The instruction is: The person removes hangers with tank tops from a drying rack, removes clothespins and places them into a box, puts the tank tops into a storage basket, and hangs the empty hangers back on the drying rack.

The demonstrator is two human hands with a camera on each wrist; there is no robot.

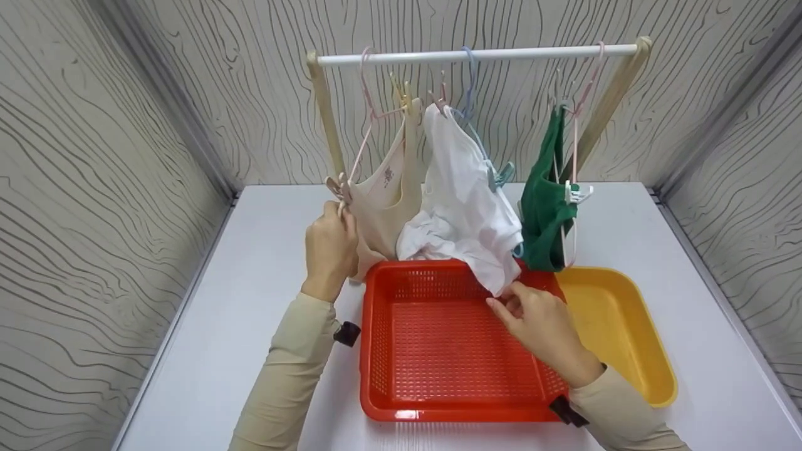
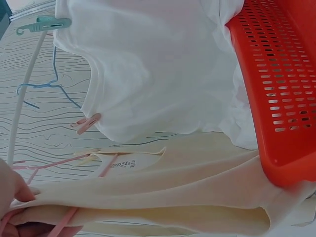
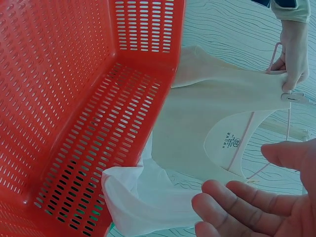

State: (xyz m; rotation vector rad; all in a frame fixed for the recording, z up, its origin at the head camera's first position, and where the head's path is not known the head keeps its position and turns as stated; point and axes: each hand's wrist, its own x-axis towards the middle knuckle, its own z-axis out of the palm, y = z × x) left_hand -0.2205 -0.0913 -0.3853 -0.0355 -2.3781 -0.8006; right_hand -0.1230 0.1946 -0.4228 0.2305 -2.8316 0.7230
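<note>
On the left, a beige tank top point(image 1: 382, 222) hangs from a pink hanger point(image 1: 365, 144). My left hand point(image 1: 332, 247) grips its outer shoulder together with the hanger's end, just below a pale clothespin point(image 1: 338, 186). A white shirt point(image 1: 467, 188) hangs beside it on a blue hanger point(image 2: 54, 84), held by a pink clothespin point(image 2: 88, 123) and a teal clothespin point(image 2: 44, 23). The white shirt's lower corner droops over the red basket's back rim. My right hand point(image 1: 542, 319) is right at that corner; in the right wrist view its fingers point(image 3: 261, 202) are loosely bent, apart from the thumb.
The red basket point(image 1: 463, 413) stands in front of the rack, overlapping a yellow tray point(image 1: 617, 319) on the right. A green garment point(image 1: 544, 203) hangs at the right end of the white rod point(image 1: 526, 54). Patterned walls enclose the white table point(image 1: 250, 263).
</note>
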